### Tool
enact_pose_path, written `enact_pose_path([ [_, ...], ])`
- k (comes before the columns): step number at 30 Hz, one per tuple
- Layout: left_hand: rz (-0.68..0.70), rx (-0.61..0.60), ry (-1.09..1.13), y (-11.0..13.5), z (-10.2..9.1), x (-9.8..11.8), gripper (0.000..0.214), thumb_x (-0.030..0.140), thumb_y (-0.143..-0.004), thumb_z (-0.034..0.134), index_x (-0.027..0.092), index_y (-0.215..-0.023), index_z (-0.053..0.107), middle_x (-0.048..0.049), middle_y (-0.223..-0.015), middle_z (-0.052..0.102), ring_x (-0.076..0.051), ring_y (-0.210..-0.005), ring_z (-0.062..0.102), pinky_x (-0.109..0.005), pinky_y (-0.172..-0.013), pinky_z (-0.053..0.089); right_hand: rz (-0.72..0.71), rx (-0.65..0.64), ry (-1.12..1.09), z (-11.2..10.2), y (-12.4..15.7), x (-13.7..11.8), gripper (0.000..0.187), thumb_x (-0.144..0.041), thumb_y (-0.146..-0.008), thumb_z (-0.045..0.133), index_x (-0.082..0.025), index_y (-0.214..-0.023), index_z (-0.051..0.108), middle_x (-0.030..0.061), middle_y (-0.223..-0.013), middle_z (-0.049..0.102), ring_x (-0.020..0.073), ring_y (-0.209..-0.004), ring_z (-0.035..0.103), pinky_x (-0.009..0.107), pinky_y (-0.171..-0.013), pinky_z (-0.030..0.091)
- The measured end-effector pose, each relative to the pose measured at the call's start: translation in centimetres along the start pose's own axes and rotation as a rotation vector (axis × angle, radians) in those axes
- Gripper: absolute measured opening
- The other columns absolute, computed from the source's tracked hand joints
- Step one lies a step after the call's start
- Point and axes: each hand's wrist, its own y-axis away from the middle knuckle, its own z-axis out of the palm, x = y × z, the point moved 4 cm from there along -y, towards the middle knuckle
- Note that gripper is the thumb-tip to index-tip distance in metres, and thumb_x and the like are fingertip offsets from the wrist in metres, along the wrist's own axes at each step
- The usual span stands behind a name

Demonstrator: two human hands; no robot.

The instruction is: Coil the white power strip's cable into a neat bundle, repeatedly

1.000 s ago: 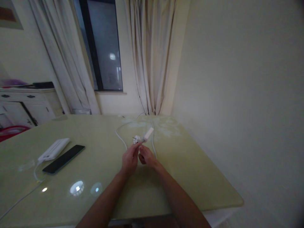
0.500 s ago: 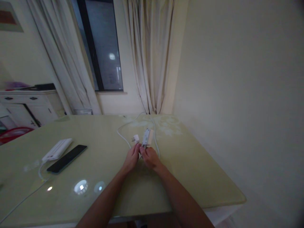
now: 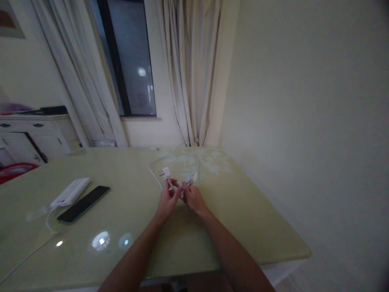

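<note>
A white power plug (image 3: 165, 173) with metal prongs points up and left, just above my left hand (image 3: 166, 198). The fingers of that hand pinch the white cord (image 3: 173, 185) below the plug. Close beside it, my right hand (image 3: 193, 198) is closed on the cord at the near end of a small white and grey block (image 3: 191, 177), which looks like a power strip. My right fingers partly cover this block. The two hands nearly touch, and where the cord runs between them is partly hidden.
A long white cable (image 3: 153, 172) loops on the table (image 3: 243, 227) behind my hands. To the left lie a black phone (image 3: 83, 204) and a white power bank (image 3: 70, 191) with a cable. A wall (image 3: 288, 142) borders the table on the right; curtains (image 3: 194, 81) hang behind.
My left hand has moved slightly left, and the plug has shifted left and up, away from the block. The block now sits lower and more tilted, with more of it covered.
</note>
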Motion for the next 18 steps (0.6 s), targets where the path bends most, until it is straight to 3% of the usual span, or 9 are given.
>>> enact_pose_path([
  [2,0.009,-0.102,-0.029,0.04,0.5,-0.18,0.052,0.053,-0.082,0.072,0.022,-0.117,0.05,-0.0009,-0.096,0.065,-0.008,-0.059,0.057,-0.021,-0.054,0.045,-0.031,0.018,0.057,-0.32,0.18,-0.16,0.085,-0.077,-0.097,0.02,-0.016,-0.063,0.069,0.0015,-0.047,0.049,0.013,-0.049,0.051,0.023,-0.05,0.035],
  [4,-0.011,-0.155,-0.062,-0.08,0.62,-0.45,0.047,0.053,-0.082,0.072,0.02,-0.11,0.053,-0.0006,-0.091,0.065,-0.01,-0.061,0.059,-0.022,-0.056,0.045,-0.046,0.055,0.118,-0.69,0.33,-0.3,0.086,-0.078,-0.096,0.019,-0.016,-0.061,0.068,0.0011,-0.046,0.047,0.013,-0.049,0.049,0.023,-0.05,0.032],
  [9,-0.054,-0.212,-0.074,-0.68,0.12,-0.8,0.044,0.053,-0.074,0.079,0.017,-0.084,0.057,0.0007,-0.071,0.062,-0.012,-0.061,0.059,-0.023,-0.057,0.043,-0.063,0.108,0.22,-0.94,0.45,-0.32,0.087,-0.081,-0.094,0.017,-0.018,-0.05,0.058,0.0001,-0.045,0.04,0.0114,-0.046,0.04,0.026,-0.05,0.026],
  [12,-0.054,-0.255,-0.067,-0.76,0.1,-0.85,0.044,0.055,-0.073,0.079,0.017,-0.08,0.058,0.0014,-0.065,0.059,-0.013,-0.059,0.057,-0.023,-0.055,0.041,-0.065,0.116,0.218,-0.89,0.48,-0.17,0.086,-0.08,-0.095,0.016,-0.019,-0.047,0.053,-0.0001,-0.045,0.039,0.0109,-0.046,0.038,0.027,-0.051,0.023],
  [15,-0.032,-0.274,-0.141,-0.55,0.23,-1.01,0.043,0.054,-0.073,0.079,0.017,-0.084,0.06,0.0043,-0.061,0.054,-0.011,-0.055,0.05,-0.022,-0.052,0.038,-0.064,0.105,0.185,-0.94,0.42,0.12,0.084,-0.077,-0.097,0.019,-0.019,-0.049,0.055,0.0003,-0.047,0.041,0.0112,-0.047,0.039,0.027,-0.052,0.024],
  [18,0.067,-0.258,-0.249,-0.16,0.25,-0.98,0.045,0.05,-0.08,0.074,0.017,-0.109,0.063,0.0011,-0.075,0.06,-0.012,-0.058,0.05,-0.024,-0.053,0.041,-0.075,0.057,0.133,-0.83,0.23,0.49,0.081,-0.075,-0.098,0.022,-0.019,-0.053,0.059,0.0011,-0.049,0.044,0.012,-0.048,0.042,0.027,-0.053,0.025],
])
